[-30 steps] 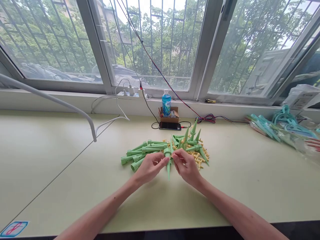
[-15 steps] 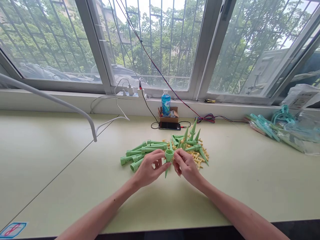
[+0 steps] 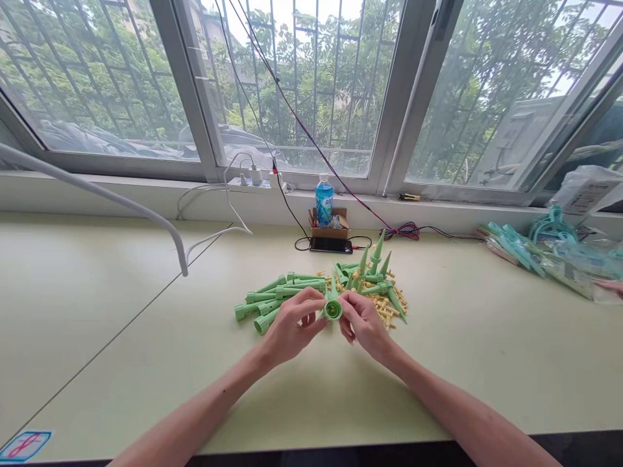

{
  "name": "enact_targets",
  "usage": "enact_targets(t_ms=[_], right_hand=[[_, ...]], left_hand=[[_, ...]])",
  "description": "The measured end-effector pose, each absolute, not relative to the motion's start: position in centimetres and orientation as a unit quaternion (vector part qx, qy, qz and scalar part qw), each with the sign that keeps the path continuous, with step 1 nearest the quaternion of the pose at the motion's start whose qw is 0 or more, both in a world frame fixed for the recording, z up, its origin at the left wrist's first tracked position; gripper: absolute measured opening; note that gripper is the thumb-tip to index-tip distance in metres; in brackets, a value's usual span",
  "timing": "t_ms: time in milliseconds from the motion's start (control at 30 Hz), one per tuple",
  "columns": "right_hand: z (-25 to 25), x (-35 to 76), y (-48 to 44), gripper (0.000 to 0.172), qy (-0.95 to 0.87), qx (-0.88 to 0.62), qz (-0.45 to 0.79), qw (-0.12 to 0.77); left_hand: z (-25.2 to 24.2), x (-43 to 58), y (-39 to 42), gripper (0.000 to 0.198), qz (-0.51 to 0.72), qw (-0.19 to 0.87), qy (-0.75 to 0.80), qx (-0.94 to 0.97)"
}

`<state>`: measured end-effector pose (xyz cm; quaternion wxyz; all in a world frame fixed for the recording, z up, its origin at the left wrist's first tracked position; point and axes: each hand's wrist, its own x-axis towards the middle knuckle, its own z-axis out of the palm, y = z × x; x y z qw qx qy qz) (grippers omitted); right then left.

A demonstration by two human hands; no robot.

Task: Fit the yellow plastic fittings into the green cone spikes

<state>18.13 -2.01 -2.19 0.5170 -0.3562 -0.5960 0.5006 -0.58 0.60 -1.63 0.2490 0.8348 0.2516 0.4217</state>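
Observation:
Above the table, a green plastic watering spike (image 3: 333,310) is held between my two hands, its open round socket facing me. My left hand (image 3: 294,324) grips it from the left with thumb and fingertips. My right hand (image 3: 363,321) is closed, fingertips pinching at the right side of the socket; whether a small piece sits in them is hidden. Behind my left hand lies a stack of green spikes (image 3: 265,298). Beyond my right hand, more green spikes (image 3: 377,256), some pointing up, rest on a pile of small yellow plastic valves (image 3: 389,311).
A blue-labelled bottle (image 3: 324,204) stands in a small cardboard box (image 3: 329,231) behind a phone (image 3: 331,245). Cables (image 3: 406,230) run along the sill. Bagged teal items (image 3: 559,243) lie at right, where another person's hand (image 3: 612,287) shows. A white curved tube (image 3: 146,211) crosses the left.
The spike in my hands has tipped: its socket now faces me and its pointed end has swung away. Another person's hand has come in at the right edge.

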Motion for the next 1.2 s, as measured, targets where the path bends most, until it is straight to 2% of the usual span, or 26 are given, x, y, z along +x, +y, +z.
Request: enact_targets(t_ms=[433,733,900,1000,1200], right_hand=[[-2.3,18.0,-2.0,0.034,-0.595,-0.363,0.489,0.524],[-2.4,17.9,-2.2,0.033,-0.607,-0.366,0.417,0.569],[-2.6,17.9,-2.2,0.030,-0.647,-0.374,0.347,0.567],[-2.9,18.0,-2.1,0.028,-0.674,-0.371,0.316,0.555],[-3.2,18.0,-2.0,0.024,-0.695,-0.365,0.298,0.542]], left_hand=[[-1.8,-0.7,0.8,0.022,0.424,0.190,0.265,0.845],[-0.7,-0.1,0.4,0.016,0.450,0.293,0.379,0.754],[-0.3,0.0,0.6,0.044,0.418,0.416,0.390,0.707],[-0.2,-0.1,0.5,0.050,0.384,0.458,0.388,0.701],[0.1,-0.2,0.3,0.040,0.348,0.511,0.393,0.681]])
